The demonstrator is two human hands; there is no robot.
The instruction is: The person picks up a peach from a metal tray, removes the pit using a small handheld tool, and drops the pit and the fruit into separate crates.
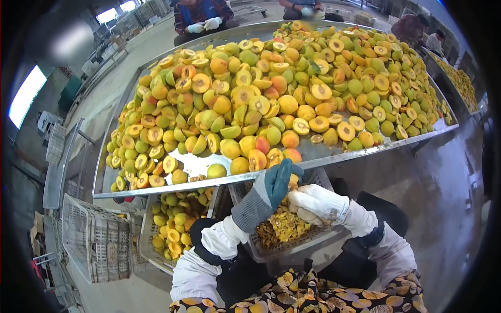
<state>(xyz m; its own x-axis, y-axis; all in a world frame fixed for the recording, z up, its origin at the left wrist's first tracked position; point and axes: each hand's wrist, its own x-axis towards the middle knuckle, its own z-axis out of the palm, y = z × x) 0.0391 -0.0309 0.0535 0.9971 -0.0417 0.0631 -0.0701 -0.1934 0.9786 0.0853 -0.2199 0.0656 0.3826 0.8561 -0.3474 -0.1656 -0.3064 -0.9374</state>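
Observation:
My left hand (278, 184), in a green-coated glove with a grey knit cuff, is closed around a peach half (293, 180) just off the table's near edge. Right beside it, my right hand (318, 203) in a white glove has its fingers curled together against the fruit. Whatever those fingers pinch is hidden. Below both hands sits a plastic crate (271, 253) with yellow fruit scraps and pits (284, 227) in it. Halved peaches (242, 95) lie heaped on the metal table (334, 155) in front of me.
A second crate (147, 250) of peach halves stands to the left, partly under the table. Further left are stacked basket crates (109, 245). Two gloved people (203, 21) sit across the table. Another fruit-covered table (472, 111) and more people are at right.

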